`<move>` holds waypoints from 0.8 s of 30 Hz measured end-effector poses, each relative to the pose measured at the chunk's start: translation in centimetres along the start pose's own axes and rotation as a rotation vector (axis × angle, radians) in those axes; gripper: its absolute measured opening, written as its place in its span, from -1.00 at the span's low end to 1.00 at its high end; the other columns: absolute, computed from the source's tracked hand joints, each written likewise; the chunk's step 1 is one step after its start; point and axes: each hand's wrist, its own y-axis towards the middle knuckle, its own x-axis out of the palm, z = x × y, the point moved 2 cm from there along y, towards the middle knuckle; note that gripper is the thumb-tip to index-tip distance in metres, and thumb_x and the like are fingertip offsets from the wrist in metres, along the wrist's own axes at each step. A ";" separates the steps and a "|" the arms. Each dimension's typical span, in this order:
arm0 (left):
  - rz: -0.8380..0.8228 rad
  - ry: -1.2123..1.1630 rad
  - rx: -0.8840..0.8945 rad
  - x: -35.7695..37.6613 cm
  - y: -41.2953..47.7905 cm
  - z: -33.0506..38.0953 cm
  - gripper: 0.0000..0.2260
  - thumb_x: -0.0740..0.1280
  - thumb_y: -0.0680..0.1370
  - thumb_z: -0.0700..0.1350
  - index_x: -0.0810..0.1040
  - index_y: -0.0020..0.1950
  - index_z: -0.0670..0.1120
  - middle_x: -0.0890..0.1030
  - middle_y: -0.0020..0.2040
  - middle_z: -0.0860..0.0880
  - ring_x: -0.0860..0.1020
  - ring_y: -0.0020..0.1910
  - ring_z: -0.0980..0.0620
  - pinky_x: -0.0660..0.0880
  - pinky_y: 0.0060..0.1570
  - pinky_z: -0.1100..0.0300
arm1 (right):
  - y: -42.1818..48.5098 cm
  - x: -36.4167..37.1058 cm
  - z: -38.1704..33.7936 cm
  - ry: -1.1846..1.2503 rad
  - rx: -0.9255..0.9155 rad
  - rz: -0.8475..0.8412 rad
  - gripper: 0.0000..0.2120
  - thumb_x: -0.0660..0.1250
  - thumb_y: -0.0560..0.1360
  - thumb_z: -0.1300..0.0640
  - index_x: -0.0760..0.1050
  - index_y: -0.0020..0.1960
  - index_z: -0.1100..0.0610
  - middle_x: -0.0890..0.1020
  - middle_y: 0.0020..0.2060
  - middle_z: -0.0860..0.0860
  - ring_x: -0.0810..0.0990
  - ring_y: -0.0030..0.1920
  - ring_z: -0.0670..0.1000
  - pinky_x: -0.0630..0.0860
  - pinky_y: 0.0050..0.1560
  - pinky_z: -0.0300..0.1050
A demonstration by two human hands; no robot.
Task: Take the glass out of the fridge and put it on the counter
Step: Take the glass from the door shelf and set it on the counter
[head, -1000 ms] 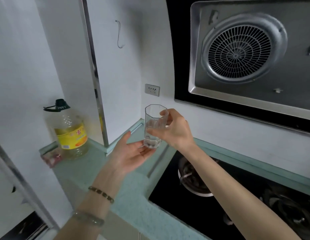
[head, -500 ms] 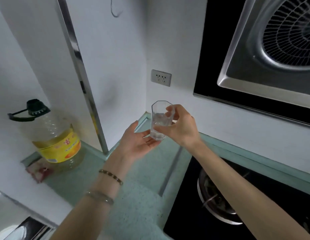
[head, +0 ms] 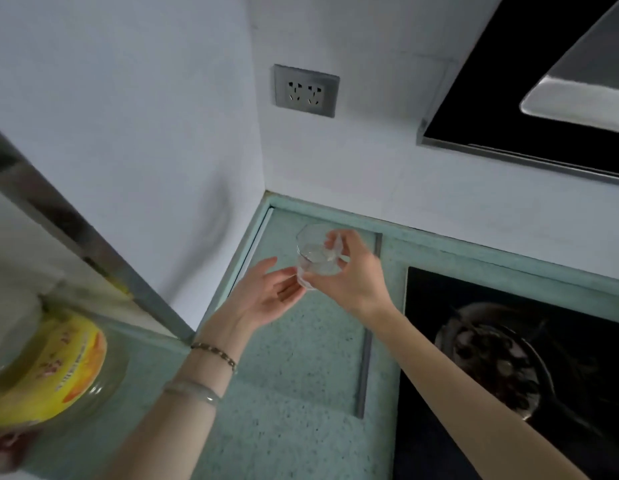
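Observation:
A clear faceted glass (head: 313,258) hangs over the back corner of the pale green speckled counter (head: 301,368), upright with a slight tilt. My right hand (head: 349,275) grips it from the right side, fingers around its wall. My left hand (head: 263,296) is open, palm up, just left of and below the glass base, fingertips close to it; contact cannot be told. Whether the glass touches the counter cannot be told. The fridge is out of view.
A large oil bottle with a yellow label (head: 48,368) stands at the left on the counter. A black gas hob with a burner (head: 502,362) lies to the right. A wall socket (head: 306,91) and a range hood (head: 543,98) are above.
Both hands and the glass have moved forward and down toward the counter's back corner. The view has tilted downward and closer. The grip is the same.

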 end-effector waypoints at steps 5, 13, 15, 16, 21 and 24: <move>0.084 0.054 -0.059 -2.6 3.9 0.2 -0.55 0.12 0.69 -0.02 0.41 0.32 -0.41 0.54 0.24 -0.33 0.52 0.22 -0.18 0.53 0.08 0.03 | 0.8 2.7 4.4 0.036 0.089 0.017 -0.48 0.57 0.23 -0.11 0.42 0.09 -0.08 0.54 -0.07 -0.30 0.48 0.02 -0.40 0.44 -0.09 -0.51; 0.145 0.083 -0.111 -6.0 7.5 -0.9 -0.58 0.16 0.67 -0.03 0.43 0.27 -0.39 0.53 0.26 -0.36 0.52 0.27 -0.22 0.53 0.18 -0.01 | 1.1 5.7 8.9 -0.005 0.138 0.002 -0.47 0.59 0.24 -0.04 0.44 0.12 0.01 0.52 -0.10 -0.30 0.50 0.00 -0.38 0.43 -0.06 -0.51; 0.144 0.067 -0.113 -6.5 7.9 -1.0 -0.58 0.17 0.67 -0.03 0.43 0.23 -0.41 0.52 0.26 -0.37 0.51 0.27 -0.24 0.53 0.17 -0.02 | 1.1 6.1 9.5 -0.018 0.144 -0.002 -0.45 0.59 0.25 -0.03 0.44 0.14 0.04 0.52 -0.08 -0.27 0.55 0.01 -0.23 0.50 0.02 -0.36; 0.139 0.063 -0.112 -6.8 8.1 -1.1 -0.57 0.16 0.67 -0.04 0.42 0.25 -0.42 0.52 0.26 -0.38 0.52 0.27 -0.24 0.53 0.16 -0.02 | 1.1 6.2 9.7 -0.023 0.148 -0.006 -0.44 0.59 0.25 -0.04 0.43 0.15 0.04 0.52 -0.06 -0.27 0.56 0.03 -0.19 0.51 0.05 -0.31; 0.111 0.106 -0.120 -7.7 8.8 -1.4 -0.58 0.17 0.65 -0.01 0.48 0.12 -0.40 0.51 0.26 -0.37 0.49 0.30 -0.24 0.47 0.28 -0.04 | 0.8 6.9 11.0 -0.033 0.158 -0.009 -0.44 0.59 0.27 -0.02 0.43 0.16 0.06 0.52 -0.07 -0.29 0.47 0.02 -0.44 0.44 -0.01 -0.49; 0.119 0.103 -0.123 -7.9 9.2 -1.6 -0.56 0.17 0.64 0.02 0.50 0.05 -0.39 0.49 0.26 -0.35 0.46 0.32 -0.21 0.52 0.13 0.00 | 0.5 7.3 11.7 -0.038 0.172 -0.001 -0.42 0.60 0.28 -0.02 0.43 0.18 0.09 0.51 -0.07 -0.29 0.45 -0.01 -0.49 0.42 -0.05 -0.54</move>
